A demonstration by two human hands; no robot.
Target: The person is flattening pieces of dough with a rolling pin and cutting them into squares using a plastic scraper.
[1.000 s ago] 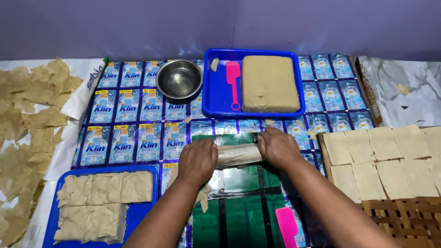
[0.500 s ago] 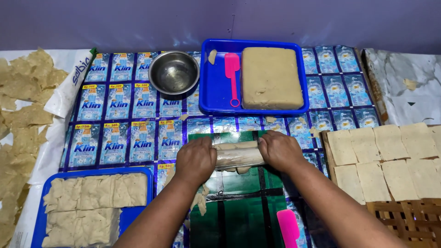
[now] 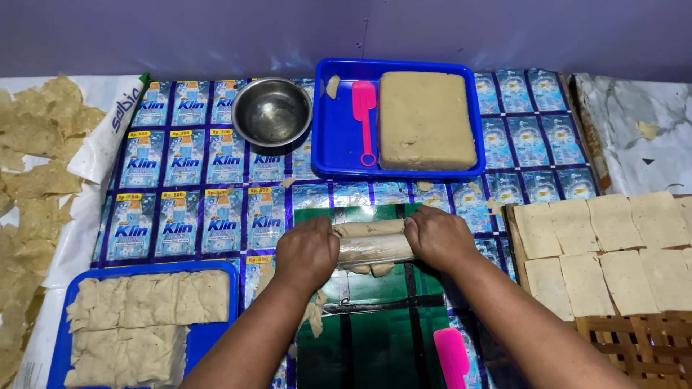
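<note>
Soft dough, likely light, rolled around a roller (image 3: 375, 245). Left hand (image 3: 308, 253) and right hand (image 3: 437, 238) closed over both ends.

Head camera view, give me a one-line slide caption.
Left hand and right hand press a roller over dough on a green sheet.

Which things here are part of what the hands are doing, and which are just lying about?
In use: left hand, right hand, roller, dough, green sheet.
Lying about: steel bowl, pink scraper, dough block, cut squares.
</note>
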